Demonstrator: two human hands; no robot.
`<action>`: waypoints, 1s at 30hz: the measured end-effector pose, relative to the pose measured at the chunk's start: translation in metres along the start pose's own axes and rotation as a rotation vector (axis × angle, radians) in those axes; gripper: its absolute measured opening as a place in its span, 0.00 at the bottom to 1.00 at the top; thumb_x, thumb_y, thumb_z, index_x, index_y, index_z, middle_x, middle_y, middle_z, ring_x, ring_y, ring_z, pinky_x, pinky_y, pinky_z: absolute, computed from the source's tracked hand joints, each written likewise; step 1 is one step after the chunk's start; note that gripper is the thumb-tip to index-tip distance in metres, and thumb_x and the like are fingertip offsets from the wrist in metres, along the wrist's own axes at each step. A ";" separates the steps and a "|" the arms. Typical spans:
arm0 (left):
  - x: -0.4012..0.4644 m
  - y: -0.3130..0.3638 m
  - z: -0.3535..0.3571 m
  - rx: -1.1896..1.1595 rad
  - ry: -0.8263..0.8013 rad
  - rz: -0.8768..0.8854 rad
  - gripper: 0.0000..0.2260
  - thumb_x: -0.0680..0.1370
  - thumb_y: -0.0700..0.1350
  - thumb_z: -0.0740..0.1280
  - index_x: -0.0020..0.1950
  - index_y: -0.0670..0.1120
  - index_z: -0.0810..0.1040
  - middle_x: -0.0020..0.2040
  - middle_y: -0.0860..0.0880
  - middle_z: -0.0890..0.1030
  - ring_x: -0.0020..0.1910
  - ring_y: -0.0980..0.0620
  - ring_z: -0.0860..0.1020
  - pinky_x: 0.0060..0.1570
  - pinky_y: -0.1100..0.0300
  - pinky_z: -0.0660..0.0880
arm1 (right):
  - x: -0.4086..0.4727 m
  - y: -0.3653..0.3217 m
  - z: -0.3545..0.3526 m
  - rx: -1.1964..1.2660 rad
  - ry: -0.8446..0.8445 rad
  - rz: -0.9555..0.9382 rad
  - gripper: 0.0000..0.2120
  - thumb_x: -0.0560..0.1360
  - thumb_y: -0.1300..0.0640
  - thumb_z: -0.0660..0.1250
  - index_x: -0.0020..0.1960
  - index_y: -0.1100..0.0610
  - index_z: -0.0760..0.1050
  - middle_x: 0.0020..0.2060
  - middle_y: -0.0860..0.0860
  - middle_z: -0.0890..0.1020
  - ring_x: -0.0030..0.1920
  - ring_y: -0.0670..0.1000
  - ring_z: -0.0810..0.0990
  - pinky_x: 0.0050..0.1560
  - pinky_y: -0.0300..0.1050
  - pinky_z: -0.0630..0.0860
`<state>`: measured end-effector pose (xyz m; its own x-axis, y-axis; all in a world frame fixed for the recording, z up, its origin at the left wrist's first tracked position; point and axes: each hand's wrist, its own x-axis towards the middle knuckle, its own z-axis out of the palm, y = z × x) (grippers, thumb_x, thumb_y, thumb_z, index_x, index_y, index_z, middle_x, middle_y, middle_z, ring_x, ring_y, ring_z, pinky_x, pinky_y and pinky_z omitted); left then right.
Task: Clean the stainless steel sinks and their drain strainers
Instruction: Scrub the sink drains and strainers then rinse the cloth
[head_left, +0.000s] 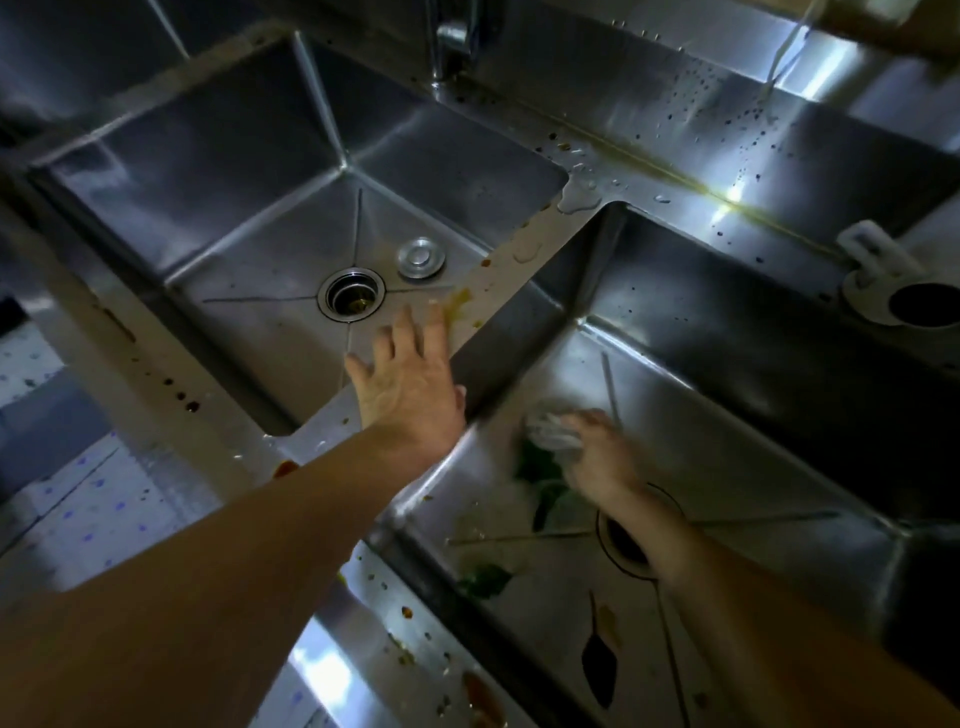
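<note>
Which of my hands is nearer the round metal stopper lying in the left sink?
Left. Your left hand rests flat on the divider just below the round metal stopper; your right hand grips a white cloth down in the right sink.

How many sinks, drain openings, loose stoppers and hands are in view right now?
Sinks: 2, left sink, right sink
Drain openings: 2
Loose stoppers: 1
Hands: 2, left hand, right hand
Total: 7

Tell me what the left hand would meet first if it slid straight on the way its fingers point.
Probably the yellowish smear on the divider, just beyond the left hand fingertips; depth is uncertain.
</note>
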<state>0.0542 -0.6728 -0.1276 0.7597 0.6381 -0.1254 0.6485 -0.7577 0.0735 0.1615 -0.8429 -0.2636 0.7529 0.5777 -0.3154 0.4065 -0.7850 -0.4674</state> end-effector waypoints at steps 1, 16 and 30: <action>-0.001 -0.001 0.002 0.002 0.010 0.003 0.41 0.74 0.55 0.66 0.75 0.51 0.41 0.74 0.44 0.55 0.70 0.41 0.60 0.66 0.37 0.59 | 0.008 0.012 -0.007 -0.040 0.043 0.051 0.21 0.74 0.58 0.68 0.67 0.50 0.72 0.62 0.52 0.74 0.58 0.52 0.75 0.57 0.42 0.73; -0.002 -0.001 0.006 0.119 0.084 0.033 0.39 0.74 0.51 0.66 0.76 0.47 0.43 0.64 0.39 0.64 0.61 0.40 0.68 0.61 0.40 0.68 | -0.075 0.007 0.063 -0.135 -0.268 -0.116 0.15 0.78 0.58 0.61 0.64 0.55 0.72 0.67 0.54 0.67 0.67 0.54 0.67 0.65 0.43 0.64; -0.015 -0.033 -0.001 -0.006 -0.016 -0.060 0.37 0.76 0.58 0.62 0.77 0.50 0.45 0.72 0.43 0.60 0.71 0.41 0.59 0.68 0.35 0.57 | 0.013 -0.047 0.008 0.231 -0.183 0.092 0.16 0.76 0.59 0.64 0.63 0.53 0.77 0.59 0.54 0.80 0.59 0.55 0.78 0.54 0.40 0.71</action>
<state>0.0218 -0.6571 -0.1274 0.7186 0.6801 -0.1453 0.6932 -0.7171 0.0718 0.1481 -0.7963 -0.2520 0.6666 0.5534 -0.4993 0.1967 -0.7767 -0.5983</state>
